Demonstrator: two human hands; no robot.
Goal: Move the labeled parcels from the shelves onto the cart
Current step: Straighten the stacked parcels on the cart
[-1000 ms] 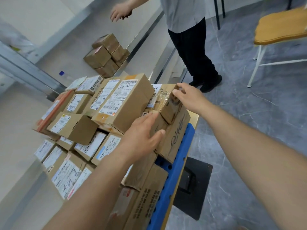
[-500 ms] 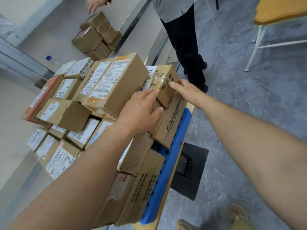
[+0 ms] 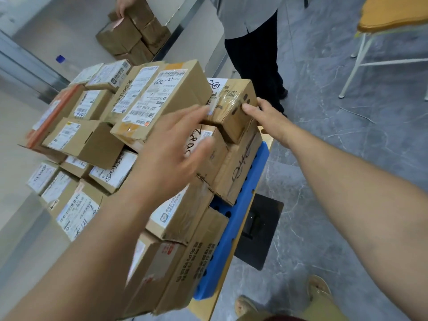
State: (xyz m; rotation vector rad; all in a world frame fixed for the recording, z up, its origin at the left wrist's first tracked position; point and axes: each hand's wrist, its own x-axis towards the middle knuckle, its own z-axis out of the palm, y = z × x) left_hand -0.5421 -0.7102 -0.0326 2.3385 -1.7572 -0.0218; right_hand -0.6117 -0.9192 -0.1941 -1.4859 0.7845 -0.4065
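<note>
Cart (image 3: pixel 243 205) heaped with labeled parcels (image 3: pixel 162 96), mostly loaded; left grip (image 3: pixel 176 144) released, fingers spread above the stack, right grip (image 3: pixel 266 117) released, straight fingers touching the small taped top parcel (image 3: pixel 231 105); a few boxes (image 3: pixel 134 35) on the shelf (image 3: pixel 69 26) look left to move.

Grey marble floor (image 3: pixel 335 147), wooden-seated white chair (image 3: pixel 393 13).

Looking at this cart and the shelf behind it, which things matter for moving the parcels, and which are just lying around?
Part of the job:
stacked parcels
blue cart
small taped box on top of the stack
shelf parcels

Just lying about:
chair
blue-capped bottle
black plate on the floor
</note>
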